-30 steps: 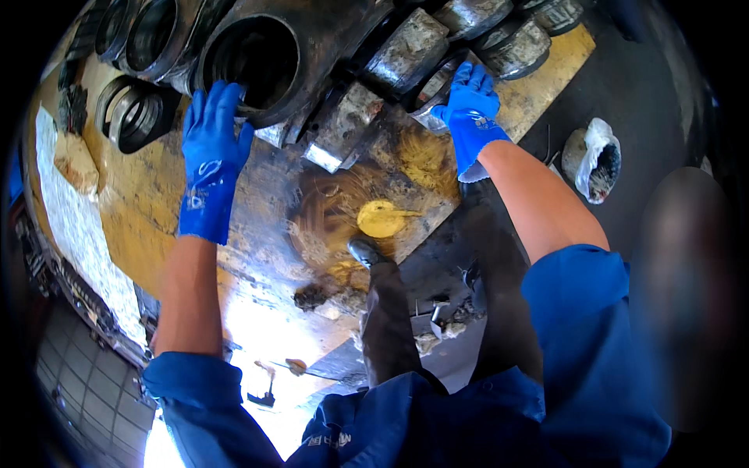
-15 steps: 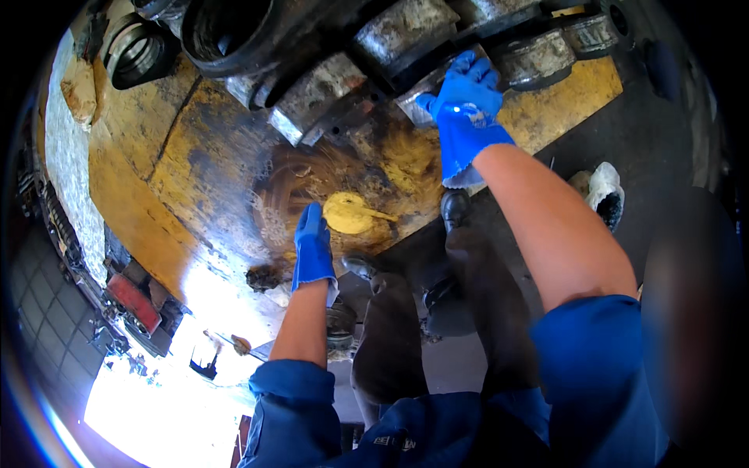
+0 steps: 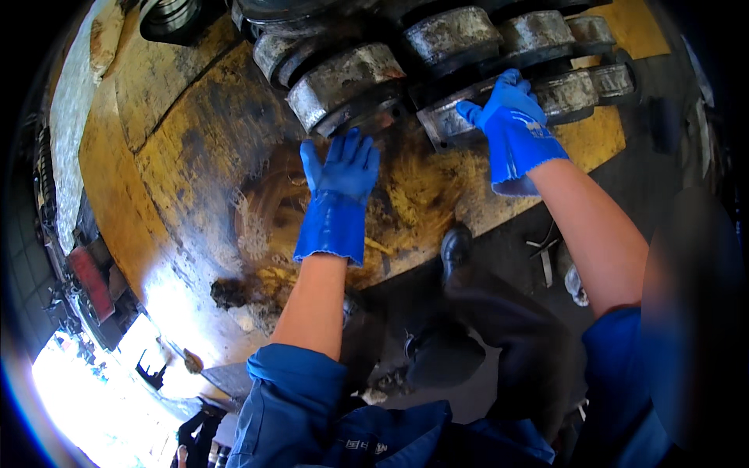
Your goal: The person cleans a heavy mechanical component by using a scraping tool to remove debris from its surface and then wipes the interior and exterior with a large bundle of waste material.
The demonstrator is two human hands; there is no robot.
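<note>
We see smooth, rubbery-looking blue gloves [image 3: 329, 228] on the left hand [image 3: 337, 191] and right hand [image 3: 513, 129], slight sheen. Just ahead of the left: worn metal block [image 3: 347, 84], silvery, scuffed, blotchy with dark grime. At the right fingertips: metal piece [image 3: 451, 118], dull grey, rough. Below both: yellow floor panel [image 3: 129, 207], scratched, stained; we can't tell wood from painted metal. Behind the left: matt cloth sleeve [image 3: 295, 382].
</note>
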